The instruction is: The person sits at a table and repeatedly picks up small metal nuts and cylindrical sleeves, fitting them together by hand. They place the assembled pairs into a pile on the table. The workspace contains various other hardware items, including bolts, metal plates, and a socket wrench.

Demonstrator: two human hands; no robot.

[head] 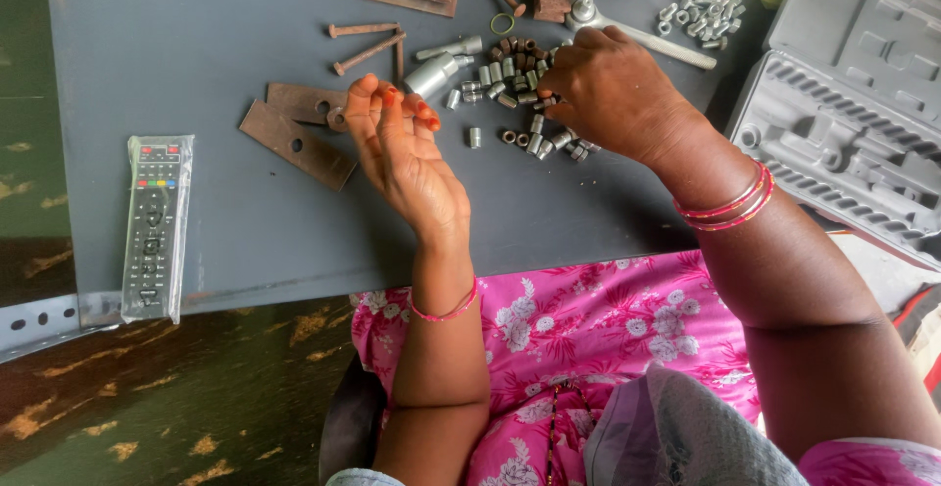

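Observation:
My left hand (404, 148) is raised above the grey table (196, 45), palm up and fingers apart, holding nothing that I can see. My right hand (610, 89) rests palm down on a pile of small metal sockets and nuts (515, 79), its fingertips curled among them; what they pinch is hidden. A larger silver cylinder (431, 74) lies just left of the pile. One loose socket (474, 137) sits between the two hands.
Rusty flat plates (299, 138) lie left of my left hand, rusty bolts (365, 45) behind it. A remote control in plastic wrap (155, 223) is at the table's left edge. A ratchet handle (637, 35), another nut heap (701, 11) and an open grey tool case (853, 114) are at right.

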